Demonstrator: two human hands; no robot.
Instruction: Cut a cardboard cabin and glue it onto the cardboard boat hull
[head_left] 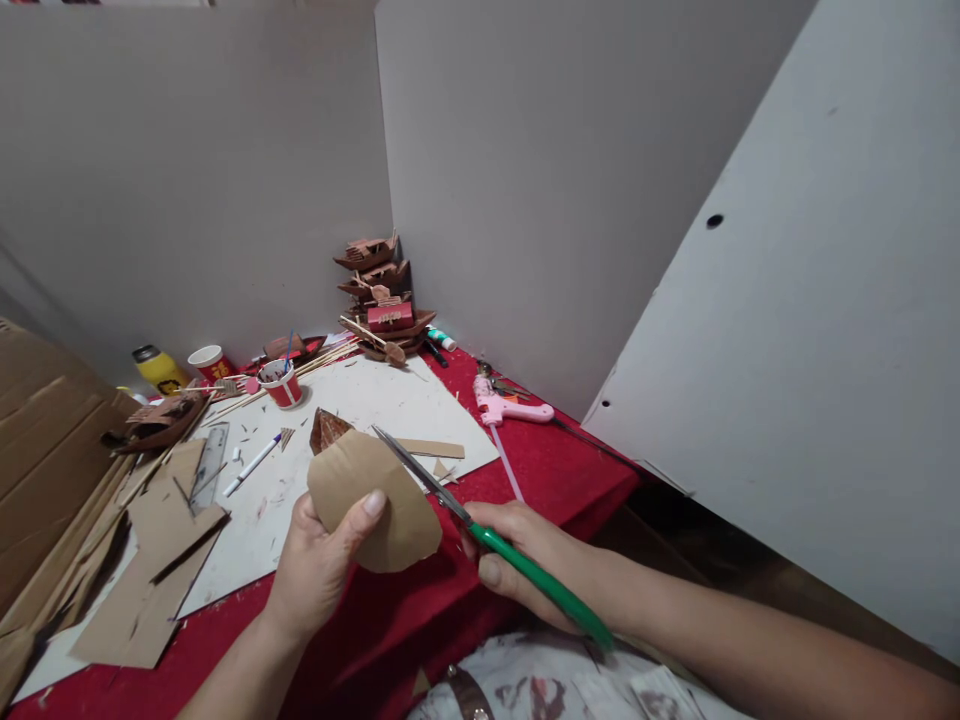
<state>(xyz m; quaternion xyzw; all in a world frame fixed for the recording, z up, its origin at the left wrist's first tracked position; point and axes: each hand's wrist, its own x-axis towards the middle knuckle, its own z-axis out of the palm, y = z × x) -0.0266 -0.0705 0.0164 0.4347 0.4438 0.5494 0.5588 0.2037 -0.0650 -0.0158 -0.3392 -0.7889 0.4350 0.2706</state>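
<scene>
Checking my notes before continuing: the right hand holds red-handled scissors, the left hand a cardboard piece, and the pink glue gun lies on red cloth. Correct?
Almost: the head view shows the scissors in the right hand are green-handled, not red. The left hand, cardboard piece and pink glue gun are right.

Green-handled scissors (492,541) slant along the rounded tan cardboard's (397,523) edge.

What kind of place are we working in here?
Probably a small craft corner or hobby workspace. The pink glue gun on the red cloth, the stacked model boats by the wall, and the green-handled scissors beside a piece of cardboard point that way.
</scene>
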